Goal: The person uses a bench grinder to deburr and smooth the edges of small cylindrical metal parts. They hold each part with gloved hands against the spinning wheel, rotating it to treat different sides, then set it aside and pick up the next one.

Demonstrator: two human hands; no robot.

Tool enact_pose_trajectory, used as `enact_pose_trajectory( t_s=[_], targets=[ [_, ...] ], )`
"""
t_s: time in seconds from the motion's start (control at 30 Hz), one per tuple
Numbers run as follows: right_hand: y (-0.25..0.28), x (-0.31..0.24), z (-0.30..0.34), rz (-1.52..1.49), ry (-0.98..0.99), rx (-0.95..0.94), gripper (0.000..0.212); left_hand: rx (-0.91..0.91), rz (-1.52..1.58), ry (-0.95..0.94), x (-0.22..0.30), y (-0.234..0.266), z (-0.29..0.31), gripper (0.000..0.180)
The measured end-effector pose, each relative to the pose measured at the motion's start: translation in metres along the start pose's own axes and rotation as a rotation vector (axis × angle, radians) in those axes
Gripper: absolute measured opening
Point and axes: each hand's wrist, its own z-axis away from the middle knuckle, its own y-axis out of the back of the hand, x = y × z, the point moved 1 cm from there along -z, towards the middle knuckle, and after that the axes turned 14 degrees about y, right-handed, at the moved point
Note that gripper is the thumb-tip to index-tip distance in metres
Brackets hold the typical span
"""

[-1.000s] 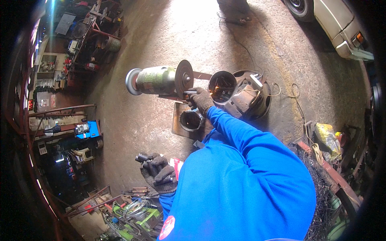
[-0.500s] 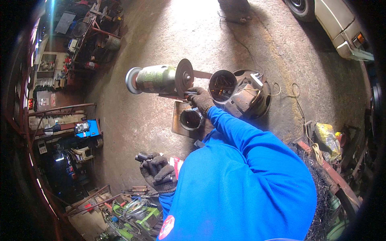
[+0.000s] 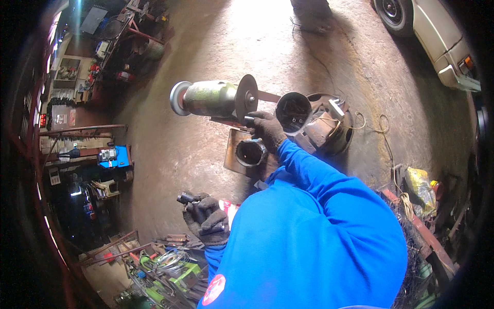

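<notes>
The scuffed green grinder (image 3: 208, 98) carries a flat, dark disc (image 3: 247, 98). The gloved left hand (image 3: 207, 219) and right hand (image 3: 267, 130) each have a closed grip: the left round a stubby black cylinder (image 3: 188, 198), the right on a slimmer grey rod (image 3: 249, 119), short and round, at the disc's lower edge, contact unclear

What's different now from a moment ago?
The orange sparks in the metal can no longer show; most things sit slightly further right in view. Nothing was grabbed or released: the right hand still holds a small metal piece by the grinding wheel, the left hand a dark cylindrical piece.
</notes>
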Motion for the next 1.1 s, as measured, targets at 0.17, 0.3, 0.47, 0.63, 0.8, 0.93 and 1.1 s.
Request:
enact_pose_trajectory(
  t_s=[0.17,0.3,0.47,0.63,0.8,0.93,1.1],
  targets=[
    [0.000,-0.014,0.012,-0.243,-0.104,-0.016,0.037,-0.057,0.011,0.105,-0.006,-0.009,-0.003,0.042],
    [0.003,-0.009,0.014,-0.308,-0.099,-0.005,0.038,-0.067,0.042,0.028,-0.020,-0.022,-0.011,0.041],
    [0.001,-0.016,0.024,-0.266,-0.098,-0.027,0.041,-0.120,-0.014,0.046,-0.009,-0.006,-0.005,0.042],
    [-0.003,-0.014,0.020,-0.241,-0.103,-0.005,0.042,-0.053,0.012,-0.068,-0.010,-0.010,-0.004,0.040],
    [0.000,-0.004,0.010,-0.173,-0.119,-0.016,0.039,-0.116,0.024,0.104,0.002,0.001,0.003,0.040],
    [-0.001,0.002,0.003,0.004,-0.077,0.038,0.039,-0.097,-0.010,0.006,-0.003,-0.008,-0.003,0.041],
    [-0.009,0.001,-0.003,0.188,-0.065,0.111,0.035,-0.037,-0.039,-0.126,-0.004,-0.013,-0.004,0.036]
  ],
)
